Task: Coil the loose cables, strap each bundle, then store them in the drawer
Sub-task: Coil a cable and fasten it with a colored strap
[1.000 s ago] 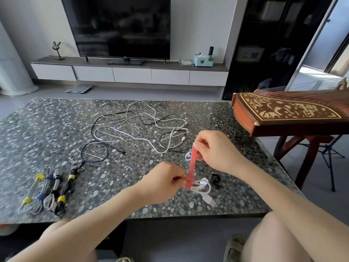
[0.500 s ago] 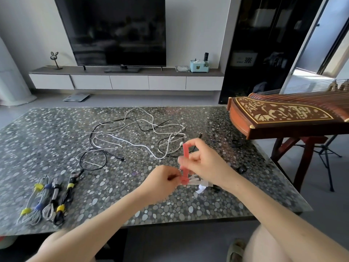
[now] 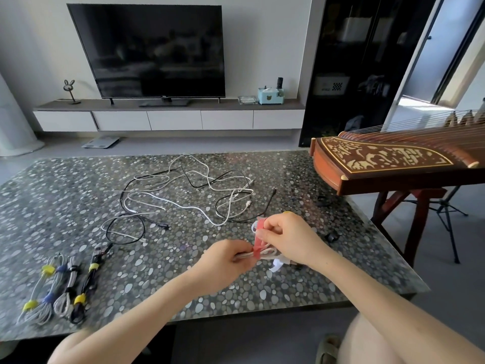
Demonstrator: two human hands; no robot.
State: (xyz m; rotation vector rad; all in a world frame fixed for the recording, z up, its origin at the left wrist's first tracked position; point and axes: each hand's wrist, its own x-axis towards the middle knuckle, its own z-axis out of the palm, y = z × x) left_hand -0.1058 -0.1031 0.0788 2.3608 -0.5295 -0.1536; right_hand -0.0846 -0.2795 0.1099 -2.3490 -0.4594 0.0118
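Head view. Pebble-patterned table (image 3: 65, 206) fills the lower frame; beyond it a wall-mounted TV (image 3: 149, 48) over a low white cabinet (image 3: 170, 119). Right side: a carved wooden zither (image 3: 388, 161) on a stand, its end overlapping the table's far right corner.

Mid-table: tangle of loose cables (image 3: 183, 195), white and black strands crossing, uncoiled, lying flat.

Near left edge of the table: four strapped bundles (image 3: 60, 290) side by side, each bound in two places; straps yellow, blue and black. Well apart from the hands.

Front centre, just above the table: left hand (image 3: 223, 264) closed, fingers pinched on a small coil of white cable (image 3: 267, 252). Right hand (image 3: 288, 237) also closed, thumb and fingers gripping a red strap (image 3: 258, 235) that runs upward from the coil; the strap's lower end wraps across the coil between the two hands. A white cable end (image 3: 275, 265) hangs out beneath the right hand.

Small black item (image 3: 332, 236) on the table just right of the right wrist; too small to tell what it is. A yellow bit (image 3: 287, 213) shows just behind the right knuckles.
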